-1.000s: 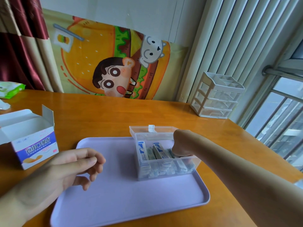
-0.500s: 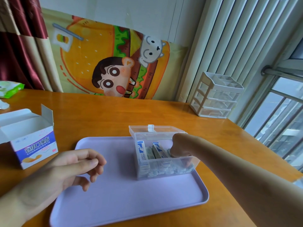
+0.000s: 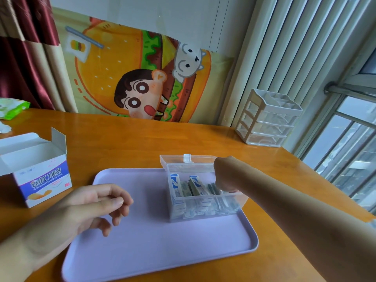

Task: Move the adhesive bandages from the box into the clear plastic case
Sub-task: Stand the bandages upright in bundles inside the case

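On the lilac tray (image 3: 142, 251), toward its far right corner, the clear plastic case (image 3: 203, 208) is standing with its lid (image 3: 187, 159) hanging open past the tray's far edge. Wrapped bandages (image 3: 195, 186) are sitting on end inside the case, filling it from the left wall across to the right hand (image 3: 225, 174), and they are showing blue and white through the near wall. That hand is reaching down into the right end of the case from above, with its forearm crossing the tray's right edge; its fingers are dipping among the bandages and are hidden behind the knuckles, so I cannot tell whether they are gripping anything.

The left hand (image 3: 95, 206) is hovering over the left half of the tray, near its left edge, fingers loosely curled and holding nothing. Between this hand and the case a broad stretch of bare tray is lying open, and more of it is running toward the near edge.

The cardboard box (image 3: 38, 174) is sitting on the wooden table (image 3: 132, 139), well to the left of the tray, with its flaps standing open. Beyond the tray's far edge the tabletop is running bare up to a cartoon cloth (image 3: 142, 78) on the wall. A white drawer unit (image 3: 268, 117) is standing far right of the tray, close to the table's window-side edge, and a green packet (image 3: 12, 107) is lying at the far left.
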`<action>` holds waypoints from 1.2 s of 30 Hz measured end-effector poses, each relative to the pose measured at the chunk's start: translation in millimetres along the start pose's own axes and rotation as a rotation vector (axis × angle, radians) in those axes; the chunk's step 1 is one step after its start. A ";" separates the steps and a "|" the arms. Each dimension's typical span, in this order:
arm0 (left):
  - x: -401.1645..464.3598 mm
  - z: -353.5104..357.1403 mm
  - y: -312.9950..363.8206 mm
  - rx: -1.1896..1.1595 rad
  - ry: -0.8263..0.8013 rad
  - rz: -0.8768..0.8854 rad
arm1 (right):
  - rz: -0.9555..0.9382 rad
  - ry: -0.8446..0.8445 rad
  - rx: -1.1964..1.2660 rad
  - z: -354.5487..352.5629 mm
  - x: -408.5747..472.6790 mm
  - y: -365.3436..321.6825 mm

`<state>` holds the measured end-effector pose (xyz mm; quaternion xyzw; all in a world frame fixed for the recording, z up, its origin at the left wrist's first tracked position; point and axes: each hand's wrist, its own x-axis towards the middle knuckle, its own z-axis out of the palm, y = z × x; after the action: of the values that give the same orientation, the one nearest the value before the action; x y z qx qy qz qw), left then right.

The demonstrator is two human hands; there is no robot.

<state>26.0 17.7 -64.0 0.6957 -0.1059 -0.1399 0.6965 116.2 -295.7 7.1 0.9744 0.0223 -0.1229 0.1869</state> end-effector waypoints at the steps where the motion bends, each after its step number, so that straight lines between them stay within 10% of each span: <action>1: 0.0 0.3 0.0 0.002 0.002 0.001 | -0.013 0.002 -0.033 0.0 0.5 1.5; 16: 0.8 1.2 -0.8 0.011 0.002 -0.005 | -0.186 -0.058 -0.135 5.8 10.3 15.6; 36: -3.5 20.7 6.5 0.068 0.109 0.014 | 0.064 -0.051 0.209 13.1 13.8 6.6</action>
<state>16.0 -0.6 -57.2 0.7249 -0.0776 -0.0932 0.6781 127.1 -306.7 -5.8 0.9853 -0.0265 -0.1433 0.0886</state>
